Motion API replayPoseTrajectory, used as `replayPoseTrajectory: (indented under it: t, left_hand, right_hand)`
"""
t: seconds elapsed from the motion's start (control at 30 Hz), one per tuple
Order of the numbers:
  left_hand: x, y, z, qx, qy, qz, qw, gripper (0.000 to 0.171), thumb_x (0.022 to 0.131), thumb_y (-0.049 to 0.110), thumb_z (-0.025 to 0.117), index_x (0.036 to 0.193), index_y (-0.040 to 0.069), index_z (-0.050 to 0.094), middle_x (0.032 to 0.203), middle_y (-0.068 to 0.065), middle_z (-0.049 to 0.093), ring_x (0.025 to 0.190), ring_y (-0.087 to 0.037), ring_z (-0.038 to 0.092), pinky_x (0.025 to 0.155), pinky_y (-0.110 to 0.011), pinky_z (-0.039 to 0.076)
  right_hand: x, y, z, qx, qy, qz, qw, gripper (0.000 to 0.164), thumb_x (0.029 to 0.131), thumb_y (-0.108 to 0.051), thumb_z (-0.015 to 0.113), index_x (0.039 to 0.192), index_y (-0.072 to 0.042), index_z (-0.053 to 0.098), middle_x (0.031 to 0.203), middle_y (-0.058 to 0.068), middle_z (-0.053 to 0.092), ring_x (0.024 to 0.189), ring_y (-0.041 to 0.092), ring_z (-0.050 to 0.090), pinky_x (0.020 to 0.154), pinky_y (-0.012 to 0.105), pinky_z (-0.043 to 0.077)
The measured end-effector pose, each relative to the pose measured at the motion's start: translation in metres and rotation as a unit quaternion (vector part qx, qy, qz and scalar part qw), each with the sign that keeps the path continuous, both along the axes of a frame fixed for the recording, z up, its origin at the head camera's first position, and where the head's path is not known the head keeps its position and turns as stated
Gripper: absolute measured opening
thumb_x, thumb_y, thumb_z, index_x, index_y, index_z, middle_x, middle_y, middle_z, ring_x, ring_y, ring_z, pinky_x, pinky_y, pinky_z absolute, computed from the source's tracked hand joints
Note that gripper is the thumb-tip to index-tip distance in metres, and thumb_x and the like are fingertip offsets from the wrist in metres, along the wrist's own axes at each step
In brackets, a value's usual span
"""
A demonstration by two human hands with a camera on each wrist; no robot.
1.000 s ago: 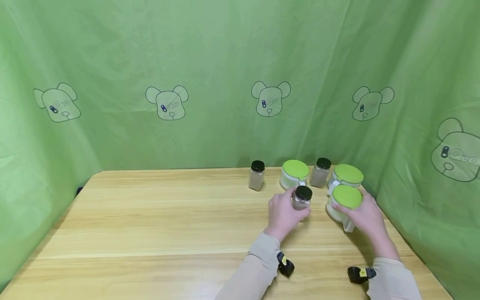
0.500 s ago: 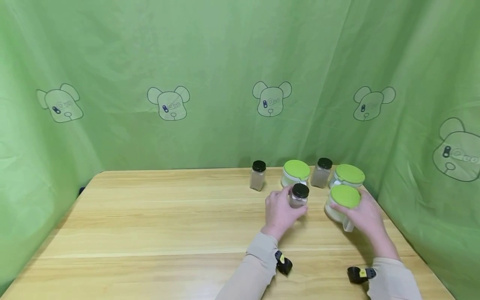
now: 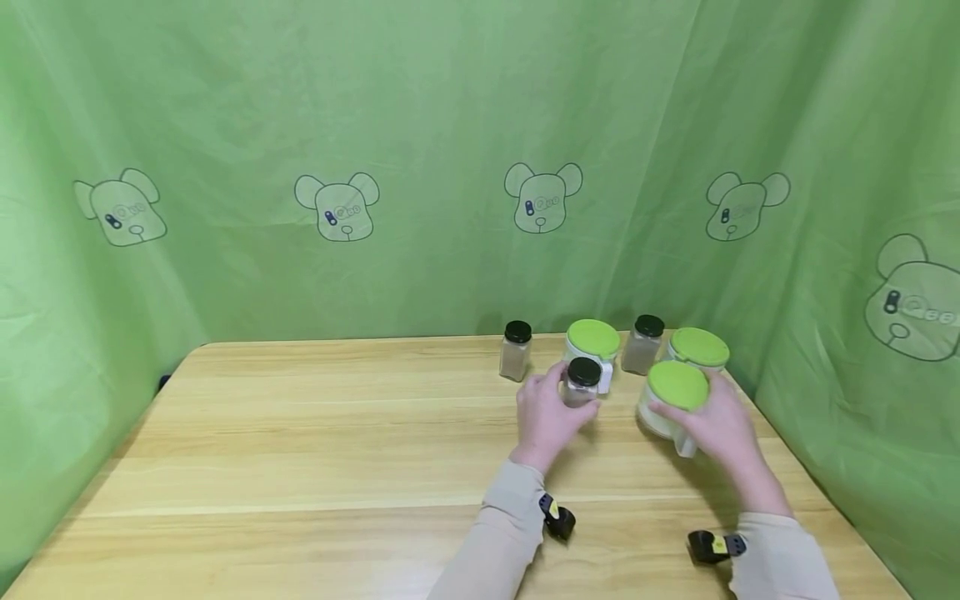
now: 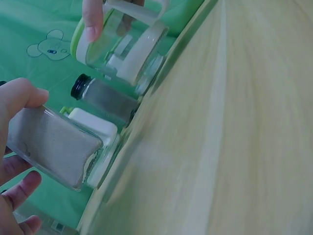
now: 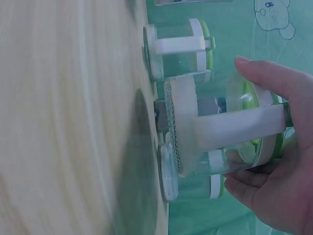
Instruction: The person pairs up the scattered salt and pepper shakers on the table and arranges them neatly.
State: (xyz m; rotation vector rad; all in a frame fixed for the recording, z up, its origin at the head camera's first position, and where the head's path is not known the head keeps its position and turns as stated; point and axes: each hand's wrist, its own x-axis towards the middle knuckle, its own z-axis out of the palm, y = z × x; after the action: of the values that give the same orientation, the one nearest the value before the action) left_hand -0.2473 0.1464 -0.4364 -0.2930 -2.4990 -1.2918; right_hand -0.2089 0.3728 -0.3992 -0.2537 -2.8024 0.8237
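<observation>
My left hand (image 3: 543, 421) grips a square glass spice jar (image 3: 582, 375) with a black lid, thumb and fingers around its upper part. Greyish powder fills this spice jar in the left wrist view, where it hangs clear of the tabletop. Held in my right hand (image 3: 722, 423) is a round glass seasoning jar (image 3: 677, 387) with a green lid and a white handle. The right wrist view shows it raised off the wood, its shadow below, with white contents at the bottom. My fingers and thumb clasp it near the lid.
Along the back of the wooden table (image 3: 300, 450) stand two more black-lidded spice jars (image 3: 514, 354) and two green-lidded seasoning jars (image 3: 593, 339). One green-lidded jar is partly hidden behind the right-hand one. A green curtain (image 3: 420, 275) encloses the back and sides.
Both hands have shifted left and slightly toward the back, carrying their jars. The held spice jar now overlaps the back seasoning jar in the head view. The standing jars stay put.
</observation>
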Motion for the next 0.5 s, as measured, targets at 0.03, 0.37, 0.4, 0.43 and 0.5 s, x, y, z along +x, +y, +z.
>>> replayPoseTrajectory:
  t: [0.03,0.37,0.4,0.43,0.5]
  left_hand:
    - [-0.001,-0.001,-0.001,0.002,0.002,0.002,1.0000,0.069,0.069,0.042,0.084,0.129,0.019,0.060,0.121,0.001,0.068,0.108,-0.018,0.056,0.098,-0.038,0.040]
    - [-0.007,-0.013,-0.001,0.034,-0.007,0.009,0.9994,0.068,0.069,0.038,0.085,0.130,0.020,0.060,0.122,0.000,0.067,0.110,-0.020,0.054,0.097,-0.040,0.040]
    - [-0.007,-0.014,0.000,0.037,-0.011,0.010,0.9992,0.069,0.070,0.038,0.085,0.131,0.020,0.059,0.122,-0.001,0.067,0.111,-0.021,0.054,0.098,-0.041,0.040]
    - [-0.008,-0.016,0.000,0.038,-0.013,0.011,0.9991,0.070,0.070,0.038,0.084,0.132,0.020,0.059,0.123,-0.001,0.067,0.111,-0.021,0.054,0.098,-0.041,0.040]
    - [-0.009,-0.018,0.000,0.037,-0.014,0.016,0.9991,0.070,0.070,0.039,0.084,0.133,0.020,0.058,0.122,-0.002,0.067,0.111,-0.022,0.054,0.098,-0.041,0.040]
  right_hand:
    - [0.000,-0.002,0.001,0.000,-0.002,0.001,1.000,0.113,0.077,-0.060,0.073,0.149,0.009,0.020,0.141,0.041,0.036,0.122,0.058,0.040,0.093,0.073,0.035]
    - [0.003,-0.020,0.012,-0.005,-0.003,0.015,1.000,0.118,0.075,-0.059,0.075,0.150,0.009,0.014,0.146,0.042,0.028,0.127,0.061,0.034,0.098,0.074,0.031]
    - [0.003,-0.021,0.013,-0.004,-0.001,0.017,1.000,0.118,0.075,-0.059,0.075,0.150,0.009,0.014,0.146,0.042,0.028,0.126,0.061,0.035,0.097,0.074,0.031]
    - [0.003,-0.023,0.014,-0.003,0.001,0.020,1.000,0.118,0.075,-0.059,0.076,0.150,0.009,0.015,0.145,0.042,0.029,0.126,0.061,0.035,0.097,0.074,0.032]
    - [0.003,-0.027,0.015,0.001,0.004,0.023,1.000,0.118,0.074,-0.058,0.076,0.150,0.010,0.016,0.144,0.042,0.032,0.125,0.060,0.037,0.096,0.074,0.033]
